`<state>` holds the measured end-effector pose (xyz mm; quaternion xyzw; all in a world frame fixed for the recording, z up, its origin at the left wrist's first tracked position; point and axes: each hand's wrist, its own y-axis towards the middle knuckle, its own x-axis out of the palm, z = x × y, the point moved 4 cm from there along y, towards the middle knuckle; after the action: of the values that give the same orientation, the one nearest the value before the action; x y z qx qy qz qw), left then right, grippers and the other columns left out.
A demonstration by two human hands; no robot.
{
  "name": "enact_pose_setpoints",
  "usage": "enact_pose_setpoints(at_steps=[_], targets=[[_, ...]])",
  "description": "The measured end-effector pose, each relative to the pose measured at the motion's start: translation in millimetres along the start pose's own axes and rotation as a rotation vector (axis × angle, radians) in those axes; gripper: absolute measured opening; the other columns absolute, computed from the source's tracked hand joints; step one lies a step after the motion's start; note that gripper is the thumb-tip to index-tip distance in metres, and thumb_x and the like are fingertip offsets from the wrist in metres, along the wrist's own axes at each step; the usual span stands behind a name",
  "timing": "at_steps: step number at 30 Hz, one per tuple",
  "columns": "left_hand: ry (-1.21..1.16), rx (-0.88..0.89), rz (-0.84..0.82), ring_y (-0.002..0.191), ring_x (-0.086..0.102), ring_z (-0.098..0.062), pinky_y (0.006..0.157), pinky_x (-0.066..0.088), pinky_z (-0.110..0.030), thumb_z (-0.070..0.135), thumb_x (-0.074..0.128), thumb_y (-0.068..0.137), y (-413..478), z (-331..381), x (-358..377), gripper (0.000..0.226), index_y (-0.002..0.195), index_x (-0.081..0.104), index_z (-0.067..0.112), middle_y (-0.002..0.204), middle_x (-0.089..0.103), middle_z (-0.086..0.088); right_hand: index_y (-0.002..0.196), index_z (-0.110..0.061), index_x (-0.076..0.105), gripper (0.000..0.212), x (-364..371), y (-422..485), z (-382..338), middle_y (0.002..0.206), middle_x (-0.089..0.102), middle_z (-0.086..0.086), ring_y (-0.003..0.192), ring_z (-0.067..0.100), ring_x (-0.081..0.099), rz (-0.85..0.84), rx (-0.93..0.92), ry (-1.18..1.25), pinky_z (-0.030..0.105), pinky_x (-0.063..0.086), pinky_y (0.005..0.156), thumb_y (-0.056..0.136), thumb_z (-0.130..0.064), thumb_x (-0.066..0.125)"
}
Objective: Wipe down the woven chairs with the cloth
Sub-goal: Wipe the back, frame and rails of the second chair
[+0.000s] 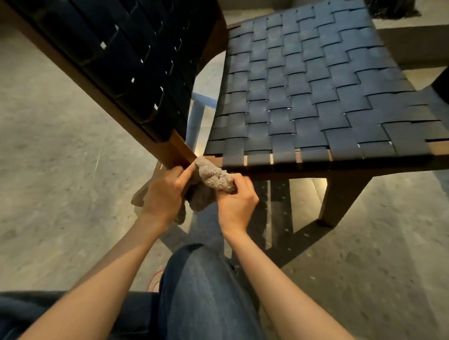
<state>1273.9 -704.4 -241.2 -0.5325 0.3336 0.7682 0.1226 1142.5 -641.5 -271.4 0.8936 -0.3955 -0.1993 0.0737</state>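
Cloth [213, 181] bunched between both hands: tail gripped by left hand [164, 190], wad pinched by right hand [236, 199]. Held at front corner of woven chair [310, 91], beside second chair [115, 51]; likely bunched for firmer wiping pad.

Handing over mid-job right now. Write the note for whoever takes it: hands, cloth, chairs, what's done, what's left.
Hands: the left hand grips the hanging part of the grey cloth; the right hand pinches its bunched top.
Things: the cloth sits at the frame corner of the left chair, close to the right chair.
Done: no surface can be confirmed as wiped.
Left: probably both woven surfaces and the frames; starting from this corner seems sensible.
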Motion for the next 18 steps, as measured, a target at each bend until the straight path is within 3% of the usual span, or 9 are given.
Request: enact_pose_setpoints(at_steps=[3, 7, 12, 15, 18], targets=[[-0.140, -0.038, 0.068, 0.069, 0.064, -0.029, 0.061, 0.056, -0.036, -0.011, 0.066, 0.079, 2.3, 8.4, -2.5, 0.063, 0.137, 0.048, 0.004, 0.085, 0.066, -0.017, 0.078, -0.005, 0.066, 0.006, -7.8, 2.3, -0.1, 0.077, 0.060, 0.005, 0.068, 0.012, 0.054, 0.010, -0.020, 0.005, 0.033, 0.048, 0.059, 0.078, -0.001, 0.071], [-0.363, 0.013, 0.120, 0.087, 0.067, -0.030, 0.079, 0.057, -0.041, -0.005, 0.068, 0.083, 19.7, 35.2, -5.4, 0.058, 0.136, 0.047, 0.006, 0.106, 0.067, -0.017, 0.077, -0.008, 0.062, 0.010, -38.9, 10.9, -4.3, 0.076, 0.059, 0.005, 0.067, 0.009, 0.053, 0.126, -0.034, 0.021, 0.024, 0.046, 0.060, 0.079, -0.011, 0.072], [-0.406, 0.096, 0.011, 0.081, 0.060, -0.030, 0.068, 0.056, -0.041, -0.001, 0.059, 0.088, 43.4, 80.6, -2.0, 0.062, 0.135, 0.029, 0.028, 0.101, 0.057, -0.018, 0.083, -0.008, 0.061, 0.014, -97.8, 32.8, -4.6, 0.080, 0.059, 0.006, 0.070, 0.005, 0.050, 0.282, -0.071, -0.035, 0.011, 0.042, 0.062, 0.078, -0.009, 0.074], [-0.416, 0.133, -0.017, 0.072, 0.055, -0.027, 0.059, 0.054, -0.043, 0.002, 0.059, 0.089, 55.5, 114.9, -1.0, 0.049, 0.134, 0.046, 0.017, 0.091, 0.053, -0.017, 0.085, -0.005, 0.063, 0.011, -133.7, 45.1, -2.2, 0.081, 0.060, 0.008, 0.070, 0.000, 0.047, 0.373, -0.059, -0.078, 0.002, 0.038, 0.065, 0.080, -0.005, 0.072], [-0.461, 0.202, -0.033, 0.072, 0.054, -0.026, 0.062, 0.053, -0.045, 0.007, 0.062, 0.089, 69.3, 147.4, 0.1, 0.038, 0.127, 0.057, 0.009, 0.089, 0.052, -0.015, 0.089, -0.005, 0.063, 0.010, -169.5, 57.6, -0.1, 0.086, 0.060, 0.007, 0.072, -0.003, 0.048, 0.452, -0.021, -0.112, 0.000, 0.038, 0.068, 0.081, -0.004, 0.070]])
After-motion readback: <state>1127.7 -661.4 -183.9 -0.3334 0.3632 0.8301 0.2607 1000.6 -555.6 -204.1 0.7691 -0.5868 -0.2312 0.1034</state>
